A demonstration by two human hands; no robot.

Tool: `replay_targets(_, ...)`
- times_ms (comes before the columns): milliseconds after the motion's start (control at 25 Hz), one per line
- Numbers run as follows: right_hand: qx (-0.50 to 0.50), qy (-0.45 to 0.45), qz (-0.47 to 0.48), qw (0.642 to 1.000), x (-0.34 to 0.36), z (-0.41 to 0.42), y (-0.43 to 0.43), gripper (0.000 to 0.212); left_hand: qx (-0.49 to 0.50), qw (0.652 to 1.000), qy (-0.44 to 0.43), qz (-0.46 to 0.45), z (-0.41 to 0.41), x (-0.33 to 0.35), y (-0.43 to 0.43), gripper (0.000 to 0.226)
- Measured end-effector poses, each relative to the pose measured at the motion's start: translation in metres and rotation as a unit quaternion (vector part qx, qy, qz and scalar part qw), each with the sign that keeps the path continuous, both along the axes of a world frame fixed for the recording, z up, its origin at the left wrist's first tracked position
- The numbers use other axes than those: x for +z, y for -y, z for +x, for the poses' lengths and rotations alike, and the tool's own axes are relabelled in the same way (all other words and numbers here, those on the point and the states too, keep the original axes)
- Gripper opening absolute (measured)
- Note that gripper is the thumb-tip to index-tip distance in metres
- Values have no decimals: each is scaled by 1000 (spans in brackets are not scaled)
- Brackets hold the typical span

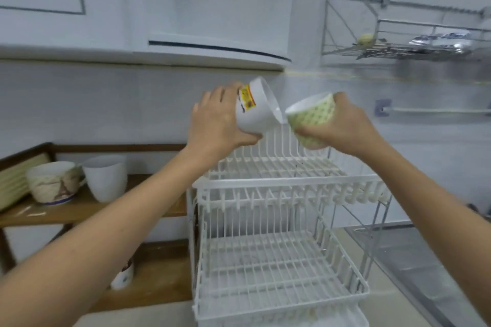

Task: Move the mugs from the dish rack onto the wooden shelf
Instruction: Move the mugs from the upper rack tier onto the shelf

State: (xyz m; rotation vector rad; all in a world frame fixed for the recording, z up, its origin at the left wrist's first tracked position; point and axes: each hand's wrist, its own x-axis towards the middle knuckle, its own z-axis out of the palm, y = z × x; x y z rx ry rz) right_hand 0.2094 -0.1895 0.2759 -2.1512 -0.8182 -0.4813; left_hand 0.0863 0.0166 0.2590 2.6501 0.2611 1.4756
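My left hand (215, 119) grips a white mug (259, 111) with a yellow and red label, tilted with its mouth to the right. My right hand (345, 125) holds a green-patterned mug (312, 117), tilted with its mouth to the left. Both mugs hang in the air above the top tier of the white two-tier dish rack (287, 183), their rims almost touching. Both rack tiers show bare wire. On the wooden shelf (111, 207) at the left stand a marbled cup (51, 183) and a plain white cup (106, 178).
A small mug (123, 276) sits on the shelf's lower board. A ribbed pale object (16, 183) leans at the shelf's left end. A metal wall rack (398, 34) hangs at upper right, a towel bar (435, 110) below it. White cabinets (132, 8) hang overhead.
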Motion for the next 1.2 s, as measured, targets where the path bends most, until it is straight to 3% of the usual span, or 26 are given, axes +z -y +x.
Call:
replay_targets(120, 164, -148, 190, 957, -4, -37, -33, 83, -9, 991, 83, -100, -62, -20, -19, 90)
replay_targets(240, 269, -259, 249, 893, -8, -75, -82, 87, 24, 979, 122, -164, -118, -48, -42, 85)
replay_targets(360, 337, -356, 278, 826, -9, -119, -137, 84, 50, 944, 171, -276, -156, -78, -65, 74)
replay_targets(480, 345, -408, 322, 781, -15, -157, -194, 75, 60, 916, 171, -358, -179, -115, -87, 72)
replay_targets(640, 280, -419, 309, 806, -46, -182, -258, 80, 75, 899, 124, -413, -192, -169, -101, 74)
replay_targets(1000, 84, -330, 198, 919, -141, -133, -339, 97, 30, 856, -41, -515, -187, -256, -136, 88)
replay_targets(1200, 34, -299, 168, 939, -168, -105, -365, 99, 6, 856, -121, -503, -175, -285, -167, 89)
